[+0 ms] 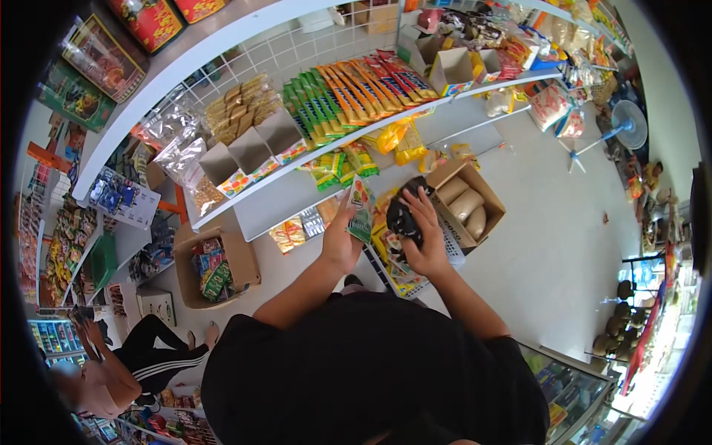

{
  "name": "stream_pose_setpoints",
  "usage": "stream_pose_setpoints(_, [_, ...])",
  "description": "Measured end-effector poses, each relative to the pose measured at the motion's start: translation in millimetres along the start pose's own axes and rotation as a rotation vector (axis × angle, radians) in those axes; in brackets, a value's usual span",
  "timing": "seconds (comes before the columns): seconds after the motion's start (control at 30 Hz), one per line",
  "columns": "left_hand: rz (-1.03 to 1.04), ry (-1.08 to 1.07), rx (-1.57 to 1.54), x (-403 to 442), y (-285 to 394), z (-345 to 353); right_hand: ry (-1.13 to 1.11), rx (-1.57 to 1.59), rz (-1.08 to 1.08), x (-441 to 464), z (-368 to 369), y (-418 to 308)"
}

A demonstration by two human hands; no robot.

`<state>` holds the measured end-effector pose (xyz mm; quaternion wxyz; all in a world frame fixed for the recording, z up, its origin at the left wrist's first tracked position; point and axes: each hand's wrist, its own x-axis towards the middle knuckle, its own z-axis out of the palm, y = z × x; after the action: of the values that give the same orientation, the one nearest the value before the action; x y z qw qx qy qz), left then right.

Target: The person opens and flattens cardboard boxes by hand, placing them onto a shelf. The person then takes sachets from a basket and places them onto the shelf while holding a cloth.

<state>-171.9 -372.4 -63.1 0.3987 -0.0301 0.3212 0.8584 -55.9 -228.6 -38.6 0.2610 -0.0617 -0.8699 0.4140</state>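
Head view: hands (343, 243) (426, 236) hold packet (360, 213) left, bundle (401, 222) right.

Basket (454, 251) between left carton (251, 273) and right carton (455, 225), snack packets (356, 93) on shelf (315, 155) beyond, fan (629, 124) far right

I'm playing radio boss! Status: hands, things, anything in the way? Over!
Left hand: gripping green packet. Right hand: holding black bundle. Open carton beside right hand, not between them.

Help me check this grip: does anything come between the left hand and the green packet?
Nothing visible: the left hand holds the green packet directly. The right hand and the black bundle it grasps are off to the right.
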Motion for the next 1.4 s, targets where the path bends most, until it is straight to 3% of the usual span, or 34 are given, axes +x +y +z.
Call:
stream_pose_setpoints(0.17, [-0.056, -0.052, -0.043, -2.7, -36.0, 19.8, -0.068, 0.085, -0.108, -20.7, 10.2, -7.6])
stream_pose_setpoints(0.27, [-0.031, -0.012, -0.049, -8.2, -29.5, 28.9, -0.112, 0.207, -0.079, -39.0, 8.5, 15.5])
stream_pose_setpoints(0.33, [0.003, -0.063, -0.001, -9.9, -25.8, 19.9, -0.197, 0.222, 0.094, -54.2, -5.8, 41.4])
stream_pose_setpoints(0.37, [0.023, -0.035, -0.028, -15.5, -21.6, 27.1, -0.032, 0.284, 0.121, -64.9, -3.2, 59.8])
stream_pose_setpoints(0.4, [0.029, -0.038, -0.030, -17.3, -19.8, 25.0, -0.035, 0.282, 0.114, -73.0, -3.4, 77.1])
stream_pose_setpoints(0.47, [-0.076, -0.201, 0.023, -20.3, -18.9, 21.2, 0.062, 0.854, 0.915, -82.4, -17.3, 101.9])
stream_pose_setpoints(0.5, [-0.147, -0.135, 0.064, -22.5, -19.3, 23.4, 0.070, 0.845, 0.907, -80.5, -26.8, 110.7])
stream_pose_setpoints(0.57, [-0.179, -0.179, 0.205, -26.5, -25.9, 22.8, 0.129, 1.366, 1.134, -68.9, -38.5, 115.7])
stream_pose_setpoints(0.63, [-0.206, -0.276, 0.495, -33.3, -18.0, 32.3, 0.102, 1.405, 1.101, -53.5, -52.1, 104.9])
stream_pose_setpoints(0.67, [-0.205, -0.273, 0.496, -37.9, -6.8, 43.4, 0.077, 1.443, 1.068, -45.0, -57.5, 97.1])
stream_pose_setpoints(0.73, [-0.022, -0.701, 1.121, -41.8, 17.9, 62.3, 0.015, 1.487, 1.031, -30.4, -55.8, 84.1])
stream_pose_setpoints(0.8, [0.032, -0.738, 1.201, -34.8, 25.6, 63.8, -0.161, 1.464, 0.990, -18.6, -45.7, 65.8])
stream_pose_setpoints(0.87, [0.369, -0.643, 1.246, -19.7, 25.7, 50.7, -0.196, 1.415, 0.962, -18.1, -22.7, 56.1])
stream_pose_setpoints(0.9, [0.590, -0.462, 1.393, -13.1, 23.7, 39.6, -0.114, 1.431, 1.001, -15.4, -9.3, 38.5])
stream_pose_setpoints(0.93, [0.593, -0.471, 1.398, -8.9, 30.9, 43.3, -0.034, 1.448, 1.036, -7.9, 2.2, 21.0])
stream_pose_setpoints(1.0, [1.193, -0.155, 1.441, -4.4, 48.1, 47.2, -0.015, 1.584, 0.964, 6.4, 20.1, -4.6])
stream_pose_setpoints(1.07, [1.117, -0.214, 1.440, 6.1, 58.1, 20.9, 0.146, 1.408, 0.802, 14.4, 40.3, -13.1])
stream_pose_setpoints(1.13, [0.704, -0.494, 1.277, 13.6, 63.0, 2.9, 0.213, 1.389, 0.727, 27.2, 60.8, -25.4])
stream_pose_setpoints(1.17, [0.522, -0.540, 1.010, 12.8, 57.5, -1.2, 0.237, 1.264, 0.632, 33.4, 70.3, -29.0])
stream_pose_setpoints(1.2, [0.515, -0.533, 1.015, 11.1, 54.1, -2.4, 0.259, 1.140, 0.536, 37.2, 78.9, -33.4])
stream_pose_setpoints(1.27, [0.607, -0.623, 0.857, 9.8, 54.4, -1.1, 0.188, 1.075, 0.567, 38.7, 89.2, -41.8])
stream_pose_setpoints(1.33, [0.581, -0.657, 0.930, 14.5, 64.2, -0.6, 0.189, 0.901, 0.443, 37.6, 103.1, -43.8])
stream_pose_setpoints(1.4, [0.536, -0.513, 0.835, 17.1, 71.4, 2.4, 0.096, 0.971, 0.459, 33.0, 109.9, -39.6])
